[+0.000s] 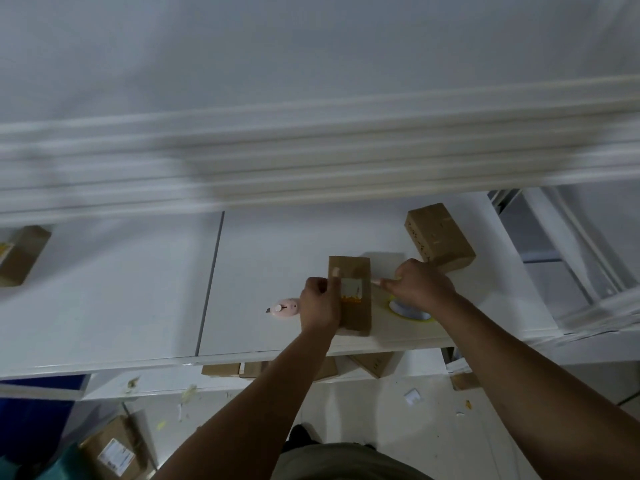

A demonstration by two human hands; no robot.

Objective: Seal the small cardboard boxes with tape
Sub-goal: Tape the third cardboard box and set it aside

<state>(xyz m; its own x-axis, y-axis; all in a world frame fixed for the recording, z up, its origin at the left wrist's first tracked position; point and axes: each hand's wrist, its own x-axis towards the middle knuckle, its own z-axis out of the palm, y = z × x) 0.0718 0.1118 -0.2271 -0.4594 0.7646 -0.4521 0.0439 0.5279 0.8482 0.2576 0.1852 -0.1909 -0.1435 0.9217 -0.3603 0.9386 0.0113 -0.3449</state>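
A small cardboard box (355,306) with a pale label stands on the white table (138,289) near its front edge. My left hand (320,304) grips the box's left side, thumb lying across its top. My right hand (420,284) is just right of the box, fingers closed, one fingertip touching the box's right edge; whether it pinches tape is too blurred to tell. A tape roll (410,311) lies flat on the table, partly hidden under my right hand. A second cardboard box (438,240) sits behind and to the right.
A pink utility knife (284,307) lies left of my left hand. Another box (20,254) rests at the far left of the table. Several boxes (374,363) sit under the table, and a labelled parcel (117,452) lies on the littered floor.
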